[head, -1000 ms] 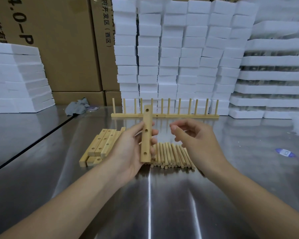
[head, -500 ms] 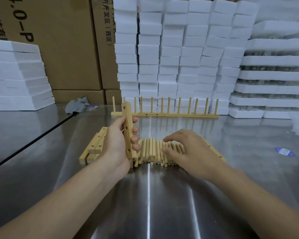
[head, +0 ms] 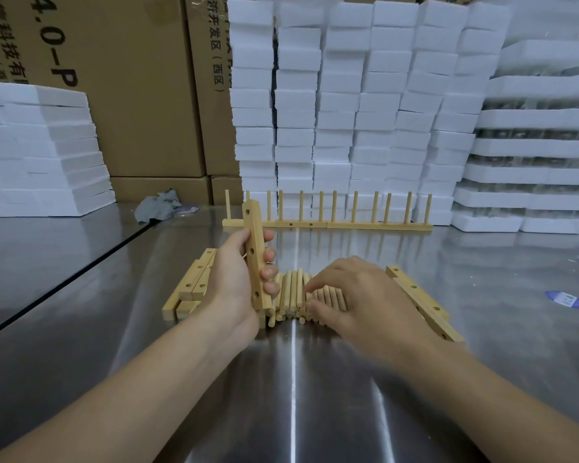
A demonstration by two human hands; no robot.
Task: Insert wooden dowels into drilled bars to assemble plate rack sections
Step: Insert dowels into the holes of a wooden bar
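Your left hand (head: 238, 279) holds a drilled bar (head: 255, 255) upright in a firm grip; your right hand (head: 358, 295) rests, fingers spread, on the dowels (head: 291, 295) lying on the bench (head: 291, 396).

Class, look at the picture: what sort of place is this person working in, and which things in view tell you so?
Probably a small factory or packing workshop. Printed cardboard cartons and stacked white foam blocks line the back of a steel table, where loose dowels and drilled bars lie in batches before finished rack sections.
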